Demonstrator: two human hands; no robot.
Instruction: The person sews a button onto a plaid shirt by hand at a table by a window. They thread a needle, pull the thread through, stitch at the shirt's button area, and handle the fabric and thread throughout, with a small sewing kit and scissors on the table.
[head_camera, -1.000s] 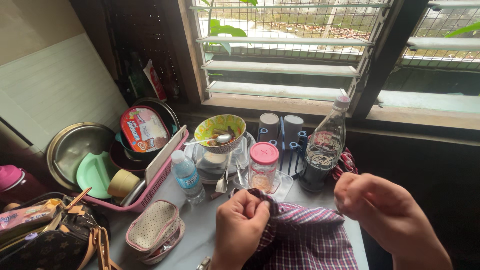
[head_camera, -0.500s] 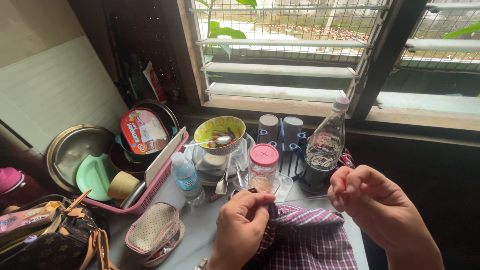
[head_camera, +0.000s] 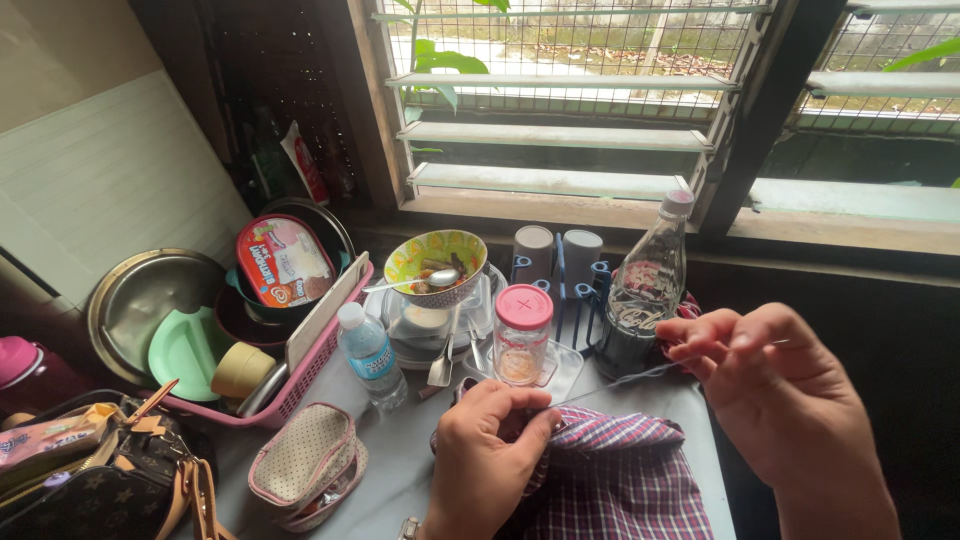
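At the table's near edge in the head view, the left hand (head_camera: 487, 450) pinches a fold of the plaid cloth (head_camera: 610, 475) flat on the table (head_camera: 400, 450), while the right hand (head_camera: 775, 385), fingers pinched together, draws a thread (head_camera: 620, 380) taut to the right, seemingly mid-stitch. Bringing the thread back to the cloth likely needs care near the glass bottle (head_camera: 640, 295) and pink-lidded jar (head_camera: 522, 335).

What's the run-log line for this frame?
left hand: pinching plaid cloth | right hand: pulling thread taut | nearby: pink-lidded jar
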